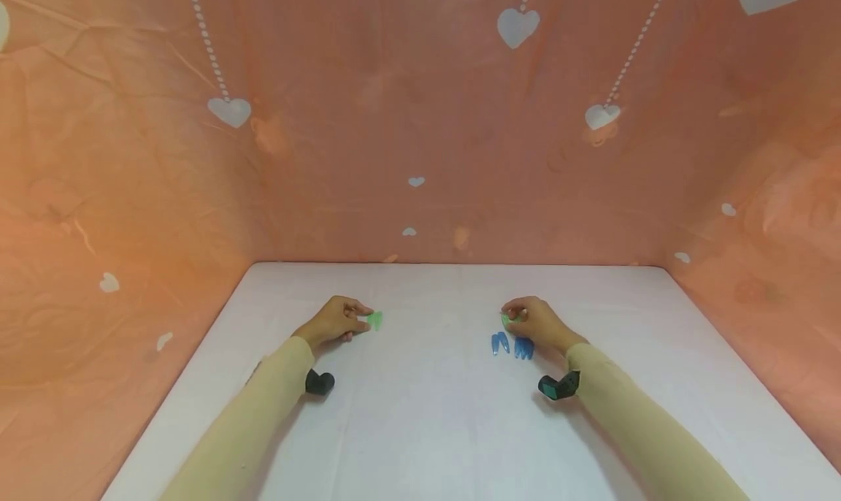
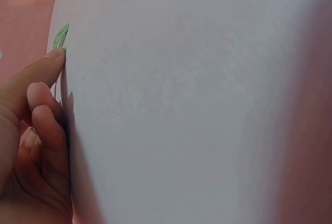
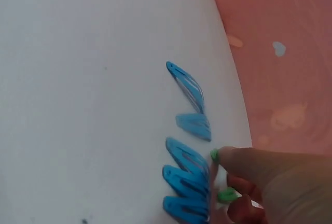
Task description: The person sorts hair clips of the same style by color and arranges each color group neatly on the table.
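Note:
At the back left of the white table, my left hand (image 1: 338, 320) holds a green snap hair clip (image 1: 374, 320) between thumb and forefinger. The left wrist view shows the green clip (image 2: 61, 36) beyond the thumb tip, with the other fingers curled. My right hand (image 1: 537, 321), at the back right, pinches a green hair clip (image 1: 505, 320); the fingers partly cover it. A second bit of green (image 3: 226, 195) shows among the right fingers in the right wrist view. Several blue snap hair clips (image 3: 187, 181) lie in a row beside the right hand, on its near side.
The white table (image 1: 420, 413) runs back to an orange curtain (image 1: 394, 121) with white hearts, which also hangs along both sides. A dark wrist camera (image 1: 320, 383) sticks out from the left sleeve and another camera (image 1: 558, 386) from the right sleeve.

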Demonstrator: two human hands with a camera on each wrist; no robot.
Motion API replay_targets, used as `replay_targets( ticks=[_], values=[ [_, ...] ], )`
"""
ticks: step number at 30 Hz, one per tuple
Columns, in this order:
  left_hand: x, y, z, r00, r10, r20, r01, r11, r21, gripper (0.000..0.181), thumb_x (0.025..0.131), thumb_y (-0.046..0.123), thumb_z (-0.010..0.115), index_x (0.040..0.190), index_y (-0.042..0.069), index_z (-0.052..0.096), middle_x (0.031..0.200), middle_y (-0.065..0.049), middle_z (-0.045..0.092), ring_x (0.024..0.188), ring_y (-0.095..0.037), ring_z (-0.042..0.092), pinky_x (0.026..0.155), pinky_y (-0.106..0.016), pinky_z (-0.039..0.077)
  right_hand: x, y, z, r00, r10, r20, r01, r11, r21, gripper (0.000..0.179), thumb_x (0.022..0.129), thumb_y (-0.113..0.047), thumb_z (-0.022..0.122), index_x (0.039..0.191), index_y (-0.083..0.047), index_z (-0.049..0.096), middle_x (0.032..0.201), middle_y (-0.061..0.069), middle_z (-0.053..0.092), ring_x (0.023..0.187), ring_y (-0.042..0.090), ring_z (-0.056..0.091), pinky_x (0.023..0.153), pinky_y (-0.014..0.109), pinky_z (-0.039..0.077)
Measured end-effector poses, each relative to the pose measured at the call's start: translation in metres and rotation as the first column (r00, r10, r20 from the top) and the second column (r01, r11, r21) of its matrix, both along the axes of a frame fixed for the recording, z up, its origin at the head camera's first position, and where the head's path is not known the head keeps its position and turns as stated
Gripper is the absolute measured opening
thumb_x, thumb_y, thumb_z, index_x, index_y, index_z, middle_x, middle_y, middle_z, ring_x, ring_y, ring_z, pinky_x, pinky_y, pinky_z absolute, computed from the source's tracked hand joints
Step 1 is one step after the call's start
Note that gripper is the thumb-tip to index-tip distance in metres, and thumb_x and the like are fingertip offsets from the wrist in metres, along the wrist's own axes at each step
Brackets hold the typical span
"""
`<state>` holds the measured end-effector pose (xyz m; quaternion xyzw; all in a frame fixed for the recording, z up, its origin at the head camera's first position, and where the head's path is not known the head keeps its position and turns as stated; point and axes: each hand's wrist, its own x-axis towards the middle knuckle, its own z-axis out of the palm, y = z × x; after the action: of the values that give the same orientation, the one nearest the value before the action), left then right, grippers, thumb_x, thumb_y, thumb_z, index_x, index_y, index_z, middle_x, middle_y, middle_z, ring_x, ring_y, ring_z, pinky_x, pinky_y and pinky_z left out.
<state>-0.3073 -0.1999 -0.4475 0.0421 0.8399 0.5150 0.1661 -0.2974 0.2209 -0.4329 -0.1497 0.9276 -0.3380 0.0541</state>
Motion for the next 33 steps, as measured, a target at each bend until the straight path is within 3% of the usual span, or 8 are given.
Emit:
replay_targets(
  ticks=[5, 10, 13, 20, 26, 33],
  values=[
    [-0.002, -0.001, -0.001, 1.0, 0.001, 0.003, -0.001, 1.0, -0.004, 0.04, 0.089, 0.002, 0.074, 0.127, -0.005, 0.066, 0.058, 0.005, 0.047, 0.047, -0.004, 0.046, 0.049, -0.017, 0.041, -0.002, -0.005, 0.001, 0.999, -0.024, 0.026, 0.022, 0.997, 0.074, 0.036, 0.088, -0.007, 0.07, 0.124, -0.001, 0.067, 0.103, 0.014, 0.07, 0.089, 0.022, 0.061, 0.078, 0.034, 0.052],
    [-0.002, 0.0, 0.001, 0.999, 0.015, 0.041, -0.015, 1.0, 0.011, 0.041, 0.089, 0.004, 0.075, 0.129, -0.002, 0.065, 0.059, 0.005, 0.047, 0.049, -0.004, 0.046, 0.051, -0.017, 0.042, -0.004, -0.007, 0.005, 0.996, -0.041, 0.084, 0.035, 0.997, 0.07, 0.04, 0.089, -0.006, 0.066, 0.129, -0.001, 0.064, 0.105, 0.018, 0.068, 0.081, 0.02, 0.063, 0.07, 0.03, 0.055],
    [-0.001, 0.0, 0.003, 0.999, 0.007, 0.033, -0.008, 1.0, 0.021, 0.042, 0.089, 0.005, 0.075, 0.129, -0.003, 0.065, 0.06, 0.005, 0.047, 0.05, -0.004, 0.046, 0.051, -0.018, 0.042, -0.005, -0.011, 0.007, 0.996, -0.036, 0.076, 0.031, 0.998, 0.061, 0.041, 0.09, -0.004, 0.062, 0.131, -0.001, 0.063, 0.104, 0.018, 0.067, 0.078, 0.019, 0.061, 0.069, 0.029, 0.053],
    [0.0, -0.002, 0.002, 1.0, 0.004, 0.031, -0.004, 1.0, 0.021, 0.042, 0.089, 0.004, 0.075, 0.129, -0.004, 0.064, 0.059, 0.005, 0.047, 0.049, -0.004, 0.046, 0.05, -0.017, 0.042, -0.006, -0.023, 0.009, 1.0, -0.024, 0.016, 0.025, 0.997, -0.068, 0.039, 0.093, -0.002, 0.057, 0.131, 0.004, 0.061, 0.097, 0.017, 0.068, 0.073, 0.015, 0.058, 0.063, 0.025, 0.048],
    [-0.002, -0.002, 0.0, 1.0, 0.002, 0.03, -0.003, 1.0, 0.018, 0.042, 0.089, 0.005, 0.075, 0.129, -0.002, 0.065, 0.06, 0.005, 0.047, 0.05, -0.004, 0.046, 0.051, -0.018, 0.042, -0.003, -0.034, 0.009, 0.999, 0.018, 0.039, -0.007, 0.97, -0.244, 0.039, 0.094, 0.001, 0.053, 0.133, 0.009, 0.056, 0.09, 0.019, 0.068, 0.062, 0.015, 0.059, 0.05, 0.023, 0.044],
    [-0.002, -0.003, 0.0, 1.0, 0.002, 0.029, -0.002, 1.0, 0.017, 0.043, 0.089, 0.006, 0.076, 0.129, -0.002, 0.065, 0.06, 0.005, 0.048, 0.05, -0.005, 0.046, 0.051, -0.018, 0.043, 0.0, -0.051, 0.009, 0.995, 0.07, 0.075, -0.037, 0.927, -0.374, 0.041, 0.096, 0.001, 0.054, 0.135, 0.013, 0.051, 0.095, 0.026, 0.067, 0.066, 0.019, 0.066, 0.059, 0.031, 0.058]
  ],
)
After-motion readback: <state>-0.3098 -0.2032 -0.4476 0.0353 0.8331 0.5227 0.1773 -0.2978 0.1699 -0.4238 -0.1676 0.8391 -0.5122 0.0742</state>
